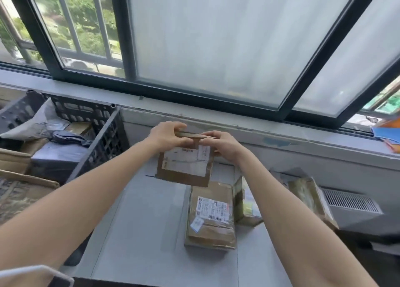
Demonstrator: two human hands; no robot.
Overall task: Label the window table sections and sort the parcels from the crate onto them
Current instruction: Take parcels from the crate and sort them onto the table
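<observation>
A flat brown cardboard parcel (184, 165) with a white shipping label hangs upright above the far part of the grey table (138, 228). My left hand (167, 136) and my right hand (220, 144) both grip its top edge. Below it a taped brown parcel (211, 215) lies flat on the table, a smaller one (245, 202) stands to its right, and a third (309, 196) lies further right. The black plastic crate (104, 139) at the left holds grey bags and boxes. No section labels are visible on the table.
The window sill (281, 141) and dark window frame run just behind the table. Loose cardboard (23, 189) sits at the near left beside the crate. A white vented unit (355, 204) is at the right, and coloured papers (387, 132) lie on the sill's right end.
</observation>
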